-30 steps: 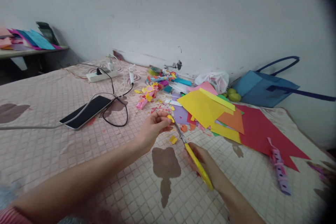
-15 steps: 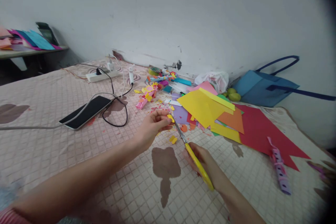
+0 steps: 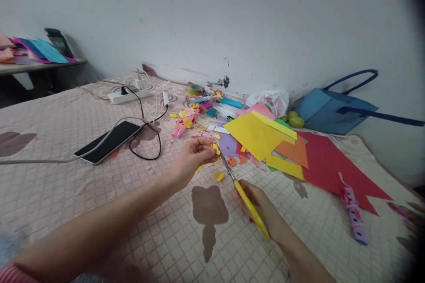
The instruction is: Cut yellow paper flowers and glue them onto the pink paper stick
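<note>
Between thumb and fingers, my left hand (image 3: pixel 195 159) pinches a small piece of yellow paper (image 3: pixel 216 148). My right hand (image 3: pixel 255 201) is wrapped round the yellow handles of a pair of scissors (image 3: pixel 247 201). The metal blades point up and away, their tips right beside the yellow piece; whether they touch it I cannot tell. A yellow paper cutout (image 3: pixel 218 176) lies on the cloth just below my left hand. Beyond the hands is a heap of small pink and yellow paper flowers (image 3: pixel 188 120) and scraps.
Sheets of yellow (image 3: pixel 257 135) and red paper (image 3: pixel 332 163) overlap at the right, near a rolled purple paper piece (image 3: pixel 355 216). A blue bag (image 3: pixel 335 108) leans by the wall. At left lie a black phone (image 3: pixel 109 141), cables and a white power strip (image 3: pixel 129 96).
Almost nothing differs. The scissor tips have shifted very slightly beside the yellow paper; both hands stay in place.
</note>
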